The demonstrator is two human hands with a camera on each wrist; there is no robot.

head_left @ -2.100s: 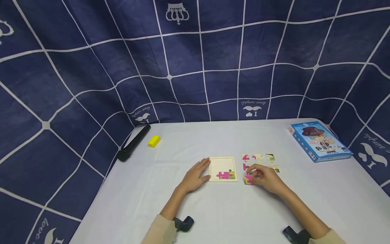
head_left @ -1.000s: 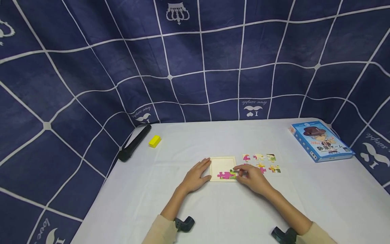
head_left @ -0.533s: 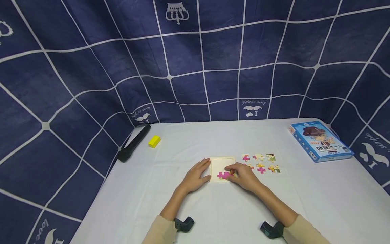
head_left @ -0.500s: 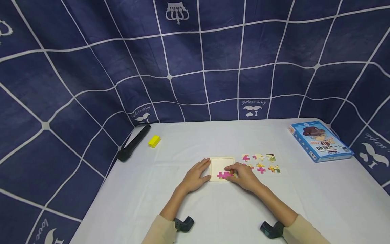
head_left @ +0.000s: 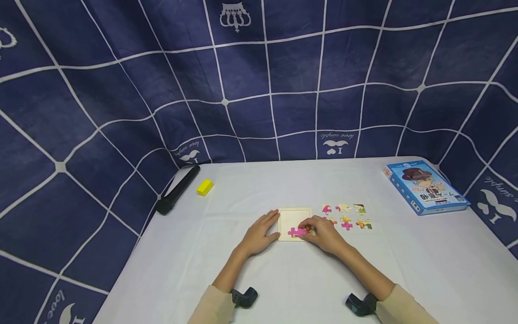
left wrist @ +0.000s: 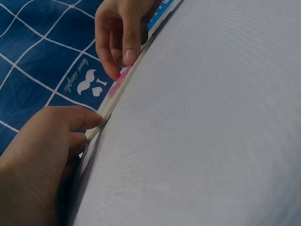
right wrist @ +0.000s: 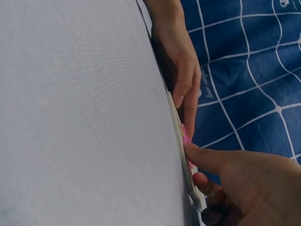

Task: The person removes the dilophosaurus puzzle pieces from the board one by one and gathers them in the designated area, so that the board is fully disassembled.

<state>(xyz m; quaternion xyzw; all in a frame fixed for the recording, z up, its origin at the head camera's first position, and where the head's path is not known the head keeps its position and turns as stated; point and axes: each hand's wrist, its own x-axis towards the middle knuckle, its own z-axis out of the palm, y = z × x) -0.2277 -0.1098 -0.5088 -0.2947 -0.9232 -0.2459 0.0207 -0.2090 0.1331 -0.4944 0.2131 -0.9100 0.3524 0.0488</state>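
A shallow square puzzle tray (head_left: 288, 220) lies on the white table, with joined pink puzzle pieces (head_left: 293, 232) along its near edge. My left hand (head_left: 259, 234) rests at the tray's left side, fingers extended and thumb near the front corner. At the tray's near right corner my right hand (head_left: 325, 234) pinches a puzzle piece between thumb and fingers; most of that piece is hidden under the hand. In the right wrist view, pink pieces (right wrist: 185, 134) show beside the right thumb. Both hands also meet at the tray edge (left wrist: 117, 96) in the left wrist view.
Right of the tray lie two rows of loose puzzle pieces (head_left: 346, 223). A blue game box (head_left: 426, 186) sits at the back right. A yellow block (head_left: 204, 187) and a black rod-shaped object (head_left: 178, 191) lie at the back left. A dark blue patterned curtain (head_left: 259, 81) borders the table.
My right hand has carried a pink-and-green puzzle piece leftward from the loose pieces into the tray's near right corner. Over the last half second it stays there. The left hand has kept its place.
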